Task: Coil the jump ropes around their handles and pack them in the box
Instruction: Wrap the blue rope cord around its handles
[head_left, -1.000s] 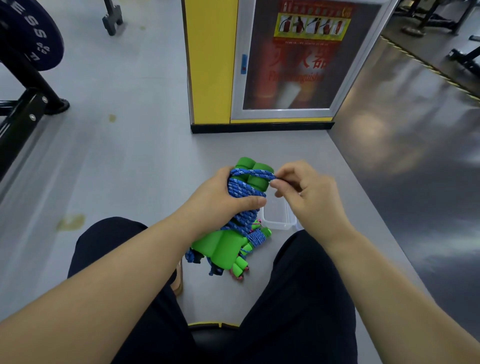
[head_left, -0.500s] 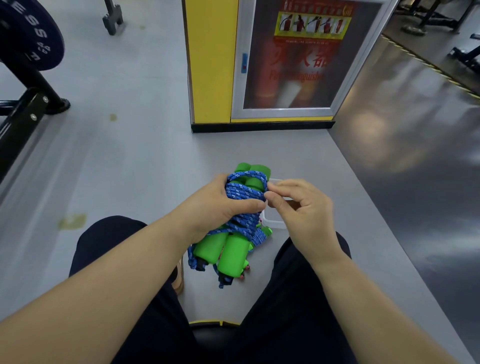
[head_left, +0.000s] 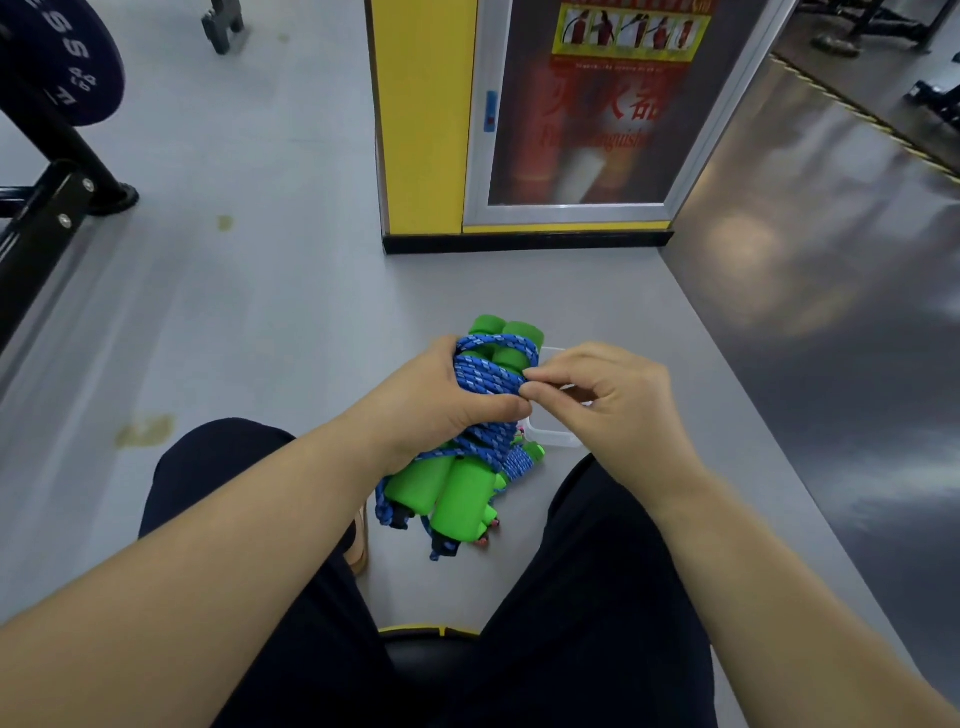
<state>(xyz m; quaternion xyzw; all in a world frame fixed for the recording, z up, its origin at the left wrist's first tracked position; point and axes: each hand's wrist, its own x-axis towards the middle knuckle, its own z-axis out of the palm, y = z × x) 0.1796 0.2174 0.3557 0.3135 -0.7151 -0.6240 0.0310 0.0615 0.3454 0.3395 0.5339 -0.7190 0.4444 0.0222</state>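
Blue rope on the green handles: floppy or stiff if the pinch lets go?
Probably floppy: the blue rope is braided and bends tightly round the green handles, so turns may slacken if the right hand releases its pinch. Handles look foam-covered: likely light, grippy, yet round enough to roll.

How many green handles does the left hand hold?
2: left handle and right handle, side by side in the left hand; further ones below may be hidden.
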